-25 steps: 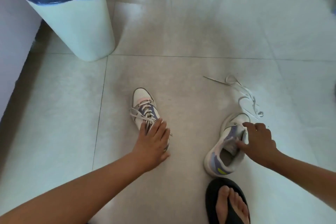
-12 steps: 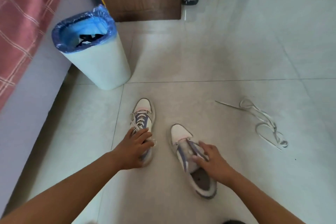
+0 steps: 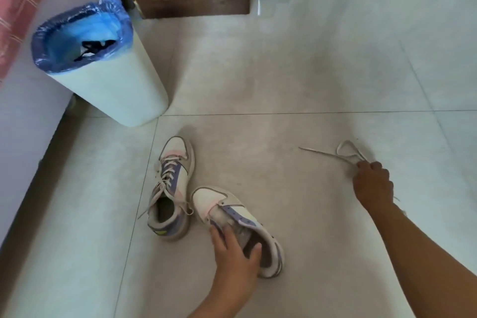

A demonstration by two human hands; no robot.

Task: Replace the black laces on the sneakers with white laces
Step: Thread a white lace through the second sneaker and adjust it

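**Ana:** Beside the laced sneaker [image 3: 171,188], just to its right and nearly toe-to-side with it, sits the unlaced sneaker [image 3: 237,224]. That is the one needing work. The left hand [image 3: 236,258] has its fingers and thumb curled over the collar and tongue, gripping it against the floor [image 3: 284,85].

**Ben:** And the lace for it?

**Ana:** The white lace [image 3: 346,153] lies well off to the right of the laced sneaker, one end running out straight, a loop behind it. The right hand [image 3: 373,183] is closed round the near part, fingers bunched on the cord; the rest is hidden under the hand.

**Ben:** How would you expect it to behave?

**Ana:** Limp and almost weightless, I would judge. It will drape and tangle, so a pinch close to the stiff tip seems the best hold for feeding eyelets. Gripped mid-length, the ends just dangle.

**Ben:** And the shoe?

**Ana:** Light, with a firm sole and soft upper. Without a lace the tongue likely flops, so holding at the collar, as now, should steady it and keep the eyelets facing up.

**Ben:** The old laces?

**Ana:** Something black lies in the bin [image 3: 103,77] with the blue liner, beyond the laced sneaker to its left. Probably them, though I cannot tell for sure.
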